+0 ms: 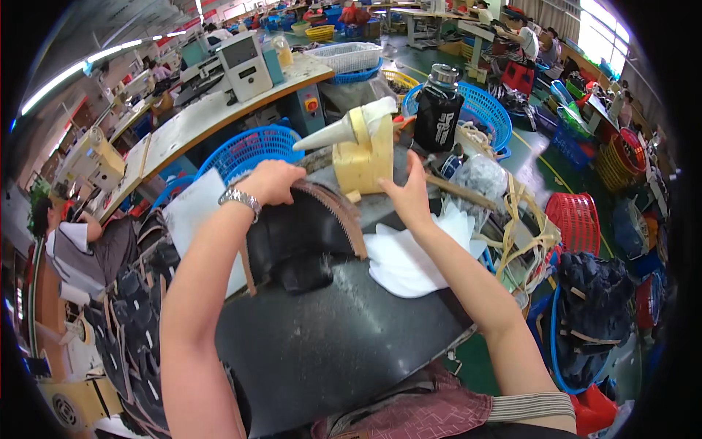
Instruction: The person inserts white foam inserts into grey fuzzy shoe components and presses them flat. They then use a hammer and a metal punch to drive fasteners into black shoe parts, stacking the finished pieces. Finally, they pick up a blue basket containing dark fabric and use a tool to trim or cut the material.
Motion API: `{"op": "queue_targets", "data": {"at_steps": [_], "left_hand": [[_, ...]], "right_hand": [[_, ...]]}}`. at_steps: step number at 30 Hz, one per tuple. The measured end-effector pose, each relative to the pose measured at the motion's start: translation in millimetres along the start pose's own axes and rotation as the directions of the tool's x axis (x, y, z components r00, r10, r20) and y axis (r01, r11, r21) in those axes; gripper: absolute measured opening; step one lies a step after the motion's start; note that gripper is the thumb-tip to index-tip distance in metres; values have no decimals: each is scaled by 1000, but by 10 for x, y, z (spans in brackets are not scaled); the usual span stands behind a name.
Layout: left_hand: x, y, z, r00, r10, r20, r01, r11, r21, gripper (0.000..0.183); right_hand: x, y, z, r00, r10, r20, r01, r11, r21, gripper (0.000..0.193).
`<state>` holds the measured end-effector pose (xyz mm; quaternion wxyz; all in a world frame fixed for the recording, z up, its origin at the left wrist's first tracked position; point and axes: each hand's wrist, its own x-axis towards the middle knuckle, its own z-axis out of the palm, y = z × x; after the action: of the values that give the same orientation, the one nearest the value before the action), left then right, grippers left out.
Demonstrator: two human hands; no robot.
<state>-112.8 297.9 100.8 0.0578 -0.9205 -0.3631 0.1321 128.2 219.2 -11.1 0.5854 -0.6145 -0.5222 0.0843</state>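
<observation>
My left hand [269,183], with a metal watch band at its wrist, closes its fingers on the upper edge of a black curved shoe-upper-like piece [303,227]. Tan, jagged trim runs along that piece's arched edge. My right hand [409,196] is open, thumb and fingers apart, beside a cream-yellow block-shaped container [358,164]; whether it touches the container I cannot tell. A pale grey cone [325,136] lies across the container's top, pointing left. Below my right hand lies a stack of white, rounded sheets [417,256]. The dark worktop [329,351] is under all this.
A black bottle [439,110] stands behind my right hand, before a blue basket [486,110]. Pale strips [526,227] and a clear plastic bag [479,183] lie to the right. Dark pieces [135,329] are piled at left. Another person [88,241] sits far left.
</observation>
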Motion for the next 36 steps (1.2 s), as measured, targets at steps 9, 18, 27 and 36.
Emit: {"op": "queue_targets", "data": {"at_steps": [9, 18, 27, 36], "left_hand": [[359, -161, 247, 996, -31, -88, 4, 954, -299, 47], [930, -29, 334, 876, 35, -481, -160, 962, -222, 39], [-575, 2767, -387, 852, 452, -264, -357, 135, -924, 41], [-1949, 4538, -760, -200, 944, -264, -208, -304, -930, 23]], "right_hand": [[860, 261, 308, 985, 136, 103, -128, 989, -79, 51], [1241, 644, -333, 986, -15, 165, 32, 995, -99, 70], [-1424, -38, -2999, 796, -240, 555, 523, 734, -433, 39], [-3253, 143, -4973, 932, 334, 145, -26, 458, -889, 29]]}}
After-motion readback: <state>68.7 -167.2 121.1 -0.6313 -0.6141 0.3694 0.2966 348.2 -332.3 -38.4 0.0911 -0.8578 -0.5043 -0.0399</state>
